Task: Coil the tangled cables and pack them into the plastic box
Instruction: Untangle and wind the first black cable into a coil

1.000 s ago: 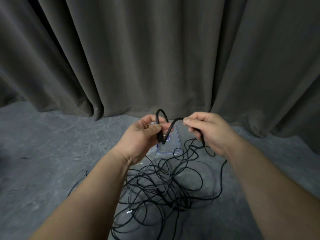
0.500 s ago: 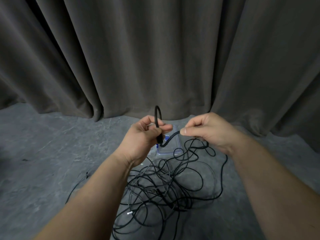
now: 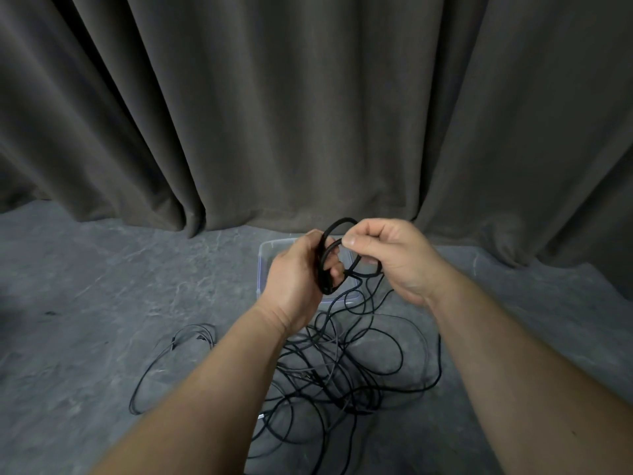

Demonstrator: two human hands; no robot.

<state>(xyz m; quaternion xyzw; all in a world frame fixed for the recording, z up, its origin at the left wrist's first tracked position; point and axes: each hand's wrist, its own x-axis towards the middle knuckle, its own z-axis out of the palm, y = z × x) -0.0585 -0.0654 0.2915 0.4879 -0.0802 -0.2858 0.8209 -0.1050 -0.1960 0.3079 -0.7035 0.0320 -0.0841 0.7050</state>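
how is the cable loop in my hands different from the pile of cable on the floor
The coil is small, tidy and held up by the left hand and right hand; the pile sprawls loose and tangled on the floor. The coil looks thicker, bundled; the pile's strands lie apart. Both are black cable.

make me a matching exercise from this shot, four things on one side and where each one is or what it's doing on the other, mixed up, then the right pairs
Things
1. left hand
2. right hand
3. plastic box
4. tangled cables

Places or states
A. lies loose on the floor, below the hands
B. pinches a strand of cable at the top of the loops
C. stands on the floor by the curtain, behind the hands
D. grips the small coil of black loops

Pairs: 1-D, 2-B, 3-C, 4-A
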